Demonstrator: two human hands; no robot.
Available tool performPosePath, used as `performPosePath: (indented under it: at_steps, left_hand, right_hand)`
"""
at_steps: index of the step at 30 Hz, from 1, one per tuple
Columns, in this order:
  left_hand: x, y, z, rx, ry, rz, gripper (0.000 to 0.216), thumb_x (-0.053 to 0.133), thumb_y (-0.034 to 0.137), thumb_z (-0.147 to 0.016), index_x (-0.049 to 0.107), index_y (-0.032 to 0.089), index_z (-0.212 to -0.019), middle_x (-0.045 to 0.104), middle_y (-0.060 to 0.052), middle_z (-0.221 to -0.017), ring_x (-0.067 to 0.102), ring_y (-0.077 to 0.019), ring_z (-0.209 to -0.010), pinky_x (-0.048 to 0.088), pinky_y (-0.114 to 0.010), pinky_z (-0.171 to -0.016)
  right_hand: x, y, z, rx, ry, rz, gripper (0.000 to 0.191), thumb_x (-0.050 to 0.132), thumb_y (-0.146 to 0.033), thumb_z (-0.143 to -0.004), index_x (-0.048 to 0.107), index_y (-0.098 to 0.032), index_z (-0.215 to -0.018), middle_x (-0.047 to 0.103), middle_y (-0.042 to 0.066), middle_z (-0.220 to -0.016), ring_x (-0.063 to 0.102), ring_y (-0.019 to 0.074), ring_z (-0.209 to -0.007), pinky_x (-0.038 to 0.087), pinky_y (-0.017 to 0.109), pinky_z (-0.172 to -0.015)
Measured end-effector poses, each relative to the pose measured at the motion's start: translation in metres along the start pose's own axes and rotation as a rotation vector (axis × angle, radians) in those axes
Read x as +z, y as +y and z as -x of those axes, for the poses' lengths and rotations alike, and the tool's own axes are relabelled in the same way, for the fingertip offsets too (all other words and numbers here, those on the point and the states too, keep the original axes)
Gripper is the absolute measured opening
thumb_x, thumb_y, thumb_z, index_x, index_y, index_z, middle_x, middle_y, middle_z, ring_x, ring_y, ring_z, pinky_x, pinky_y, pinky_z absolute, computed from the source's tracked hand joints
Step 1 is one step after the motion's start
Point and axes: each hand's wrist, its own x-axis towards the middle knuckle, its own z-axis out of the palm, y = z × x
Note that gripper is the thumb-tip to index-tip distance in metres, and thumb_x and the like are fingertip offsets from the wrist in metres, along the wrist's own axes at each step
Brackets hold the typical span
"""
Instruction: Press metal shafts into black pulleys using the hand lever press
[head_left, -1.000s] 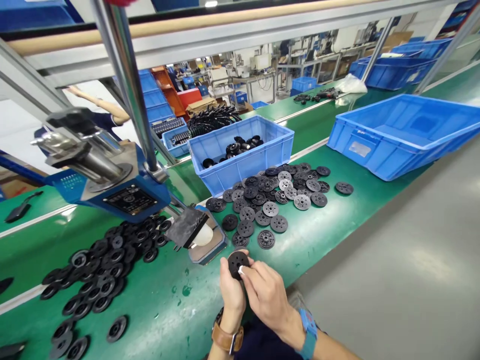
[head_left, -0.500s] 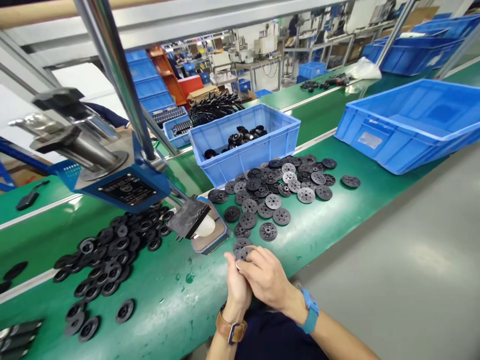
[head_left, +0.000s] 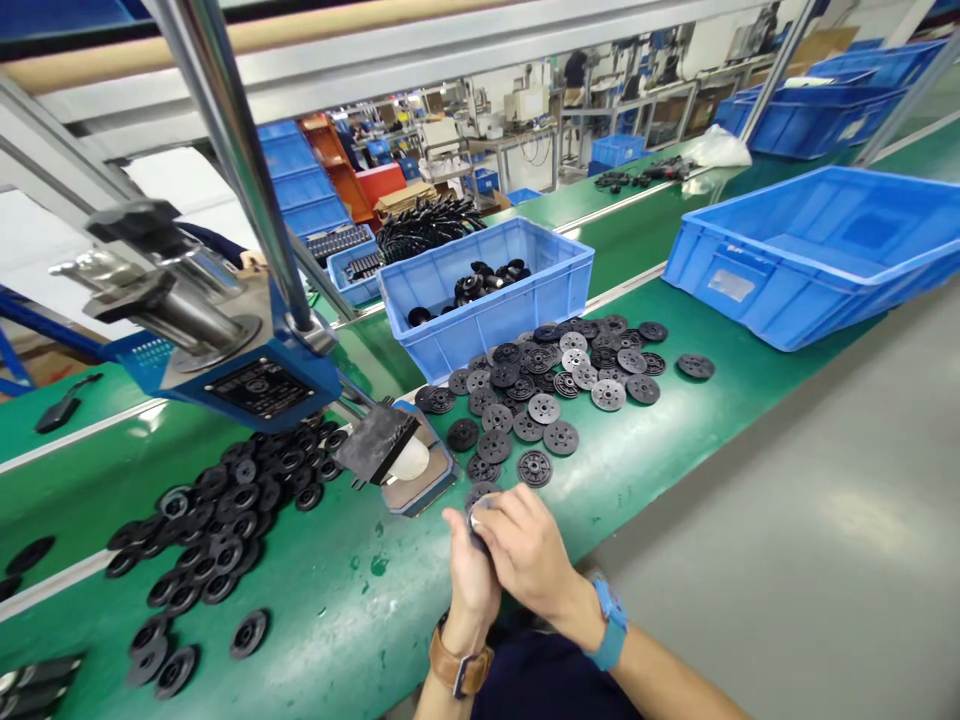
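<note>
My left hand [head_left: 469, 570] and my right hand [head_left: 529, 555] meet at the near edge of the green bench, both closed on one black plastic disc [head_left: 478, 499] that shows only at my fingertips. Just beyond my fingers lies a spread of black and grey discs [head_left: 551, 385]. The base pad of a blue hand press [head_left: 416, 470] sits left of my hands. A second heap of black ring-shaped parts [head_left: 232, 500] lies further left.
A small blue bin [head_left: 487, 300] with black parts stands behind the discs. A large blue crate [head_left: 817, 250] sits at the right. The press's steel column [head_left: 240, 170] rises at left. Grey floor lies right of the bench edge.
The disc's face was in full view between my fingers a second ago; now my fingers cover most of it. My hands have shifted slightly up and toward the disc spread.
</note>
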Motion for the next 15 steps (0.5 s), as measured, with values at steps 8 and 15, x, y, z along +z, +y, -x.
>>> performPosePath:
  at_steps: [8, 15]
  left_hand:
    - [-0.002, 0.018, -0.002, 0.134, -0.032, -0.134, 0.08, 0.061, 0.089, -0.073, 0.077, 0.012, -0.088, 0.071, -0.009, -0.07, 0.068, -0.0247, -0.073, 0.053, -0.035, -0.07]
    - [0.009, 0.013, 0.002, 0.143, -0.112, -0.123, 0.077, 0.049, 0.089, -0.082, 0.074, 0.016, -0.086, 0.068, -0.006, -0.068, 0.064, -0.0214, -0.067, 0.05, -0.032, -0.067]
  right_hand:
    - [-0.024, 0.016, 0.028, 0.034, 0.101, -0.113, 0.017, 0.057, -0.011, -0.101, 0.069, -0.018, -0.11, 0.062, 0.005, -0.086, 0.052, 0.0194, -0.081, 0.046, 0.034, -0.072]
    - [-0.007, 0.003, 0.025, -0.097, 0.095, -0.009, 0.019, 0.056, -0.01, -0.1, 0.069, -0.015, -0.113, 0.064, 0.007, -0.082, 0.052, 0.0212, -0.078, 0.048, 0.035, -0.069]
